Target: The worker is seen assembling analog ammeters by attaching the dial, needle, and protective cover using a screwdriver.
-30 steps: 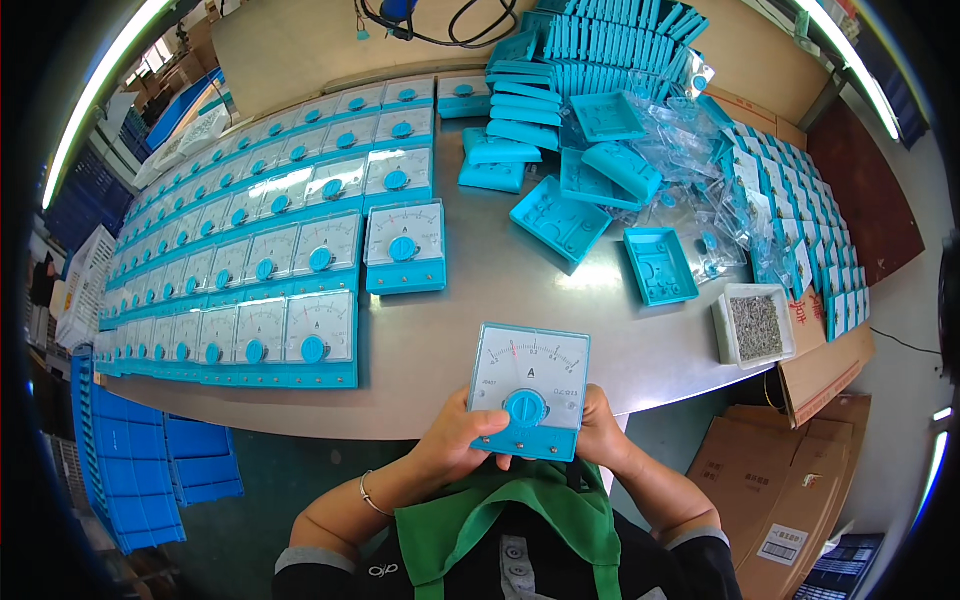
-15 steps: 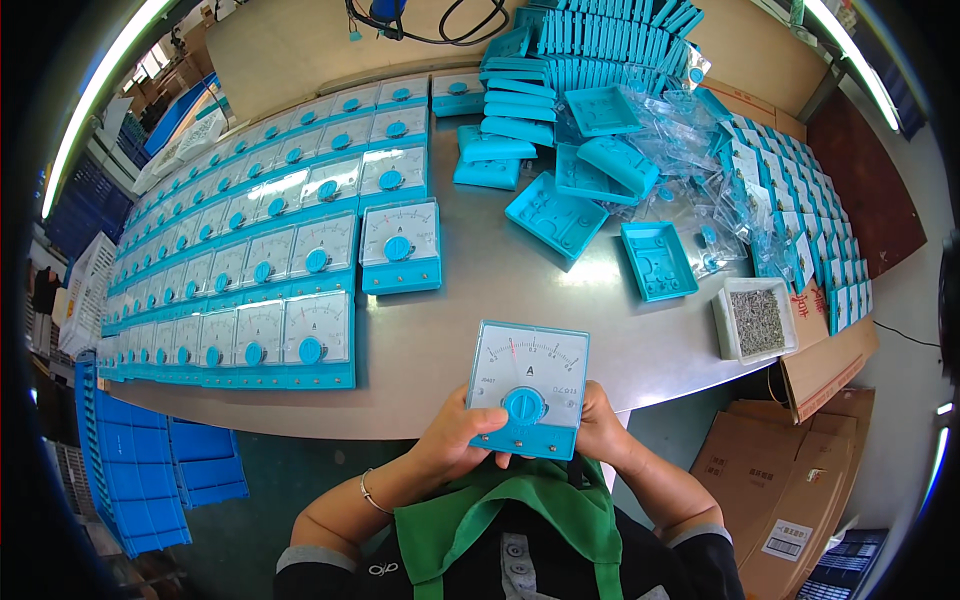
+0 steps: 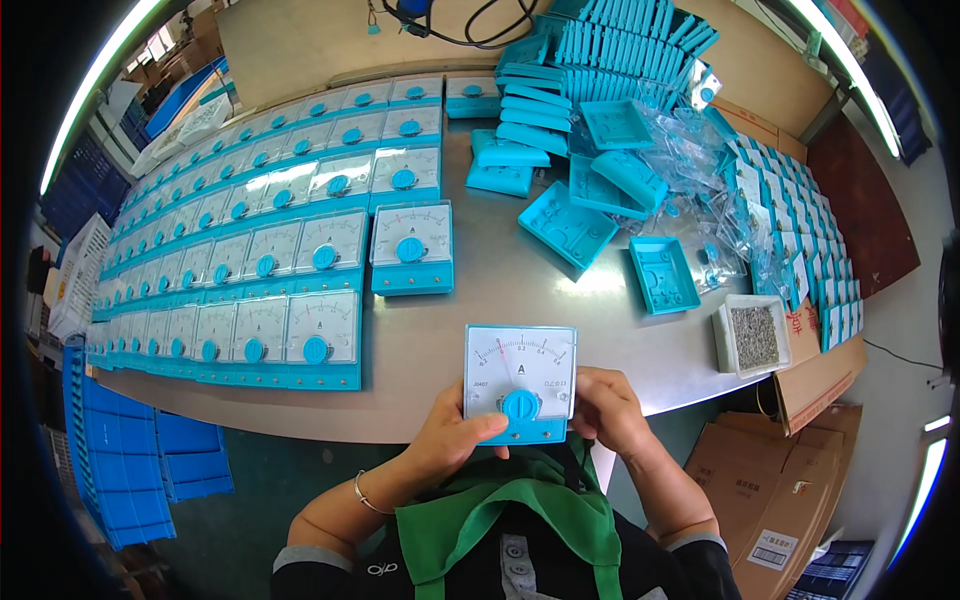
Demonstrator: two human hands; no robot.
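A teal ammeter point(image 3: 522, 384) with a white dial, a red needle and a round teal knob is held upright just past the table's front edge. My left hand point(image 3: 447, 430) grips its lower left side, thumb on the front below the knob, fingers mostly behind. Beside the meter's lower right edge, my right hand point(image 3: 612, 410) is closed with its fingers curled. Whether it pinches anything there is hidden. A similar single ammeter point(image 3: 411, 250) stands on the metal table point(image 3: 480, 290), beyond the held one and to its left.
Rows of finished-looking ammeters point(image 3: 325, 330) cover the table's left side. Teal housings point(image 3: 568, 225) lie loose and stacked at the back right, beside clear plastic covers point(image 3: 690, 150). A white tub point(image 3: 752, 335) of small metal parts sits at the right edge, near cardboard boxes point(image 3: 745, 480).
The held ammeter has shifted slightly left and is turned straighter. My right hand has moved from gripping its right edge to a curled position beside it. The whole view has shifted a little.
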